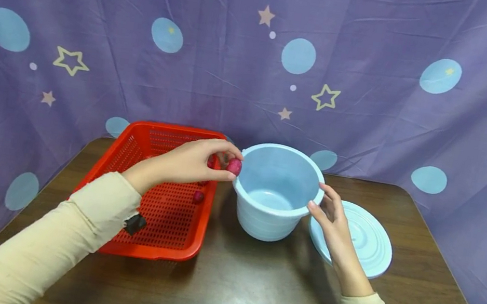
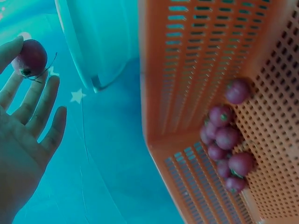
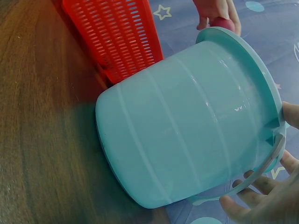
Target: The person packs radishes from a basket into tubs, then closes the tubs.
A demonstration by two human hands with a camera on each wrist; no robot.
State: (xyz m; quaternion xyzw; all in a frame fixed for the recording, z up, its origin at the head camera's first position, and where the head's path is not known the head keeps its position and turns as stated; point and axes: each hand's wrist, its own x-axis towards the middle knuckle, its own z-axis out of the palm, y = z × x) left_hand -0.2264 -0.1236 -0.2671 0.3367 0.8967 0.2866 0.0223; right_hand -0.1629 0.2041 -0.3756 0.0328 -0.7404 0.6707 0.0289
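My left hand (image 1: 200, 158) pinches a round red radish (image 1: 234, 166) between thumb and fingertips, right at the left rim of a light blue bucket (image 1: 266, 223). A thin root trails from this radish in the left wrist view. The bucket stands upright, its inside bare where it shows. My right hand (image 1: 334, 223) holds the bucket's right rim with thumb and fingers. Several more radishes (image 2: 226, 137) lie bunched in a red plastic basket (image 1: 196, 250), under and behind my left hand in the head view. The bucket's handle (image 3: 257, 175) hangs by my right fingers.
A round light blue lid (image 1: 365, 238) lies on the brown wooden table (image 1: 231, 297), to the right of the bucket. The basket stands close to the bucket's left side. Behind the table hangs a purple cloth (image 1: 237, 67) with stars and dots.
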